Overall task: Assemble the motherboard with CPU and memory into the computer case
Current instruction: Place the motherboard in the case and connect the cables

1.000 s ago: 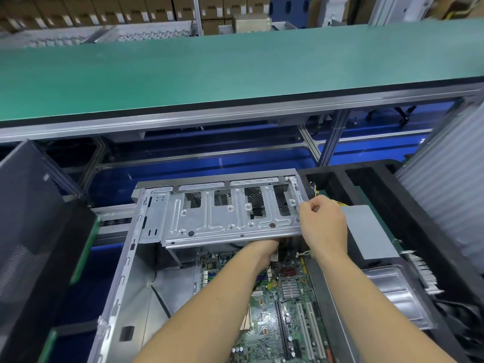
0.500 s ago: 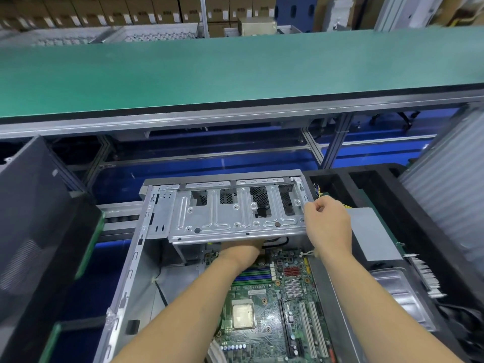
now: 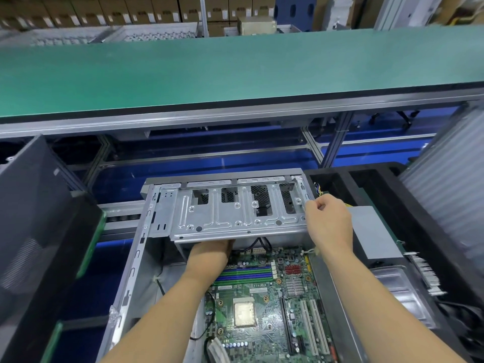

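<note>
Both hands at the drive cage (image 3: pixel 235 218) above the motherboard (image 3: pixel 262 305).
Right hand (image 3: pixel 328 221) pinches its corner; left hand (image 3: pixel 209 251) reaches beneath, grip hidden.

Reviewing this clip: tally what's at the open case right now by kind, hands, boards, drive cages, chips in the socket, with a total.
Hands: 2, left hand with fingers hidden under the cage, right hand at the cage's right end
Computer case: 1
Drive cage: 1
Motherboard: 1
CPU in the socket: 1
Total: 6
</note>
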A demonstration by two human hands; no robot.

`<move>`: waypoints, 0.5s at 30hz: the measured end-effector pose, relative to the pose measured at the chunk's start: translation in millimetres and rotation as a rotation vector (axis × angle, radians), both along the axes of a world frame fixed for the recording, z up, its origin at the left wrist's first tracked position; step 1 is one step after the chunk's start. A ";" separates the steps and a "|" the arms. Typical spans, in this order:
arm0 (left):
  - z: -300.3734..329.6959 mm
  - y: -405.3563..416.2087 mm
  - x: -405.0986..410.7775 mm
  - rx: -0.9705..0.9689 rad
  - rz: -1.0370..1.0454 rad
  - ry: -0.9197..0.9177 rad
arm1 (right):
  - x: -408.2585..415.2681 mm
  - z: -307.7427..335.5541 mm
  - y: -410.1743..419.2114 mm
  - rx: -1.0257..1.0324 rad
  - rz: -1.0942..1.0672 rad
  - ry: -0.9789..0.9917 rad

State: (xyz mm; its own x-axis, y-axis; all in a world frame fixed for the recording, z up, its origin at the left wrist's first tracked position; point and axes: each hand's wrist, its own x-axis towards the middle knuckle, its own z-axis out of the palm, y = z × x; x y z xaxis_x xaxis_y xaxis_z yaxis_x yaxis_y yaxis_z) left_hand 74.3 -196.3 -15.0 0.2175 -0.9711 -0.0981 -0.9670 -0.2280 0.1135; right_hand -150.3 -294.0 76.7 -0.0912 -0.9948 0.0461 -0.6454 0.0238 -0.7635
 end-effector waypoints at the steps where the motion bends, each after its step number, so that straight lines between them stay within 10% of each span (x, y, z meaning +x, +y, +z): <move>1: 2.3 -0.5 -1.9 -0.030 -0.015 0.015 | -0.3 0.1 0.0 -0.001 0.000 0.001; 15: 27.6 -1.1 -48.5 -0.227 -0.401 0.246 | 0.3 2.7 1.6 0.006 0.003 0.009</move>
State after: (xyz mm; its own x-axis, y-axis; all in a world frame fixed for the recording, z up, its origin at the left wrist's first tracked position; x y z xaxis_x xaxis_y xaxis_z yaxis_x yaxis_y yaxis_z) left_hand 25.7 -197.4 12.7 -0.1791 -0.9760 0.1236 -0.9116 0.2119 0.3522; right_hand -150.1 -292.3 79.4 -0.0878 -0.9953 0.0410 -0.6520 0.0263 -0.7577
